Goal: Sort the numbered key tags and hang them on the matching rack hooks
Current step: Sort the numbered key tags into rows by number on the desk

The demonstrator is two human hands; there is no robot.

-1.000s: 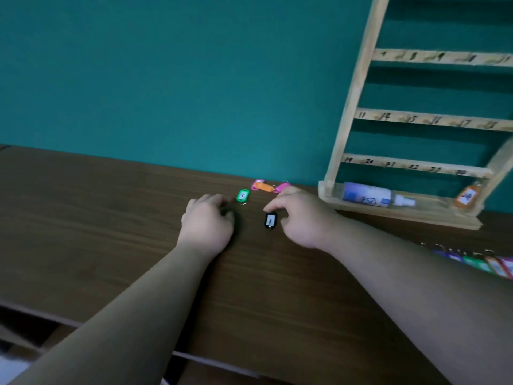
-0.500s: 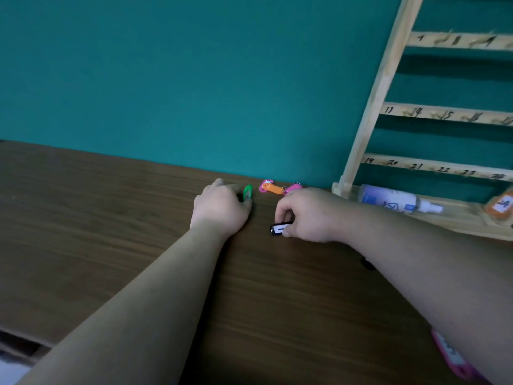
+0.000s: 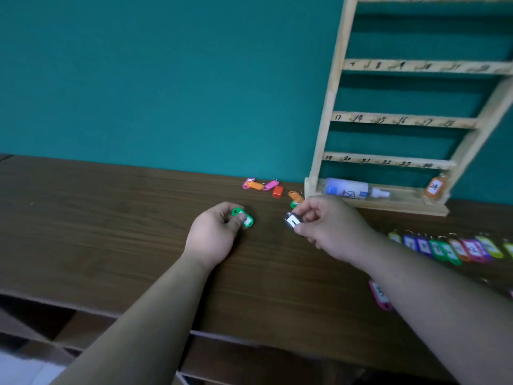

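Key tags lie in three spots on the brown table (image 3: pixel 83 223). The table's left part is bare wood with lots of room, and its front edge runs low across the view. The left hand (image 3: pixel 213 240) curls its fingers round a green key tag (image 3: pixel 243 217). One finger covers part of the white label, so the number cannot be read. Behind it, close to the teal wall, sits a small bunch of loose tags (image 3: pixel 266 187), pink, orange and red.

The right hand (image 3: pixel 333 229) pinches a black key tag (image 3: pixel 291 221) between thumb and fingertip, and its label is too small to read. The wooden rack (image 3: pixel 330 107) stands against the wall, with its top and right side cut off. Some rail numbers are blurry. A white bottle (image 3: pixel 352 188) lies on its base. An orange tag marked 24 (image 3: pixel 434 187) hangs low on the right.

A row of tags (image 3: pixel 444 247) runs off the right edge. The right forearm hides part of a pink tag (image 3: pixel 380 295).
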